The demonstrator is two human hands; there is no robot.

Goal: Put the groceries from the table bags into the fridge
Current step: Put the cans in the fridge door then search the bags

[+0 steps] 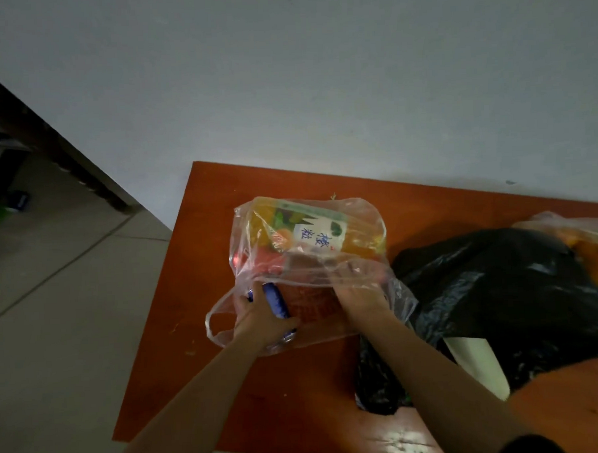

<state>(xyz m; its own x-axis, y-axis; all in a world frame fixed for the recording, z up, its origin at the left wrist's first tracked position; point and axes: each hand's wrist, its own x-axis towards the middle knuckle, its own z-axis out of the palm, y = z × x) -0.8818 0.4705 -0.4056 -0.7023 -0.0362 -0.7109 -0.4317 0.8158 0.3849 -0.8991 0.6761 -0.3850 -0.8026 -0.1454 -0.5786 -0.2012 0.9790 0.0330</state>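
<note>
Orange surface (202,251) is seen against the wall. Black bag (499,286) is slumped toward its right edge. Clear bag (309,260) of groceries is set nearer the left edge, juice carton (311,231) inside. Blue item (277,301) is gripped by left hand (257,317). Right hand (359,300) is curled inside the clear bag's mouth; what it's gripping can't be told.

clear bag (312,246) | open, holds orange juice carton (320,234) lying flat | between both hands; black bag (499,286) | crumpled | right of the hands
</note>
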